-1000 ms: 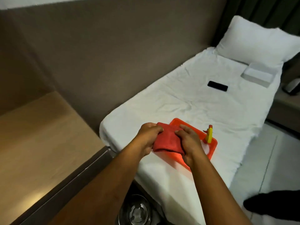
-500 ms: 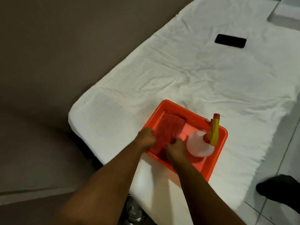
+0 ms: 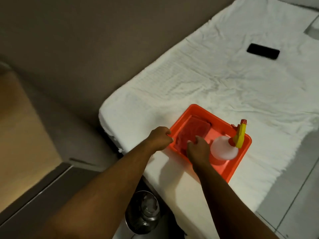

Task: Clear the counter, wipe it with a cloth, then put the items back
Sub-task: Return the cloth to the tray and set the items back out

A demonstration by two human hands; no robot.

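An orange tray [image 3: 205, 110] lies on the near corner of the white bed. A folded red cloth [image 3: 193, 128] lies flat in its left half. A white spray bottle [image 3: 222, 150] with a yellow trigger [image 3: 240, 136] lies in its right half. My left hand [image 3: 159, 138] is curled into a fist against the tray's left rim, holding nothing that I can see. My right hand [image 3: 198, 150] hovers over the cloth's near edge with its fingers apart, off the cloth. The wooden counter [image 3: 20, 135] is at the far left.
A black phone [image 3: 263, 51] lies further up the bed [image 3: 224, 83]. A metal waste bin [image 3: 145, 211] stands on the floor below the bed's corner, between my arms. Grey tiled floor [image 3: 300, 195] runs along the right. A brown wall is behind.
Both hands carried the folded red cloth down into the tray and let go of it. My left hand drew back to the rim. The view tilted down and then swung left.
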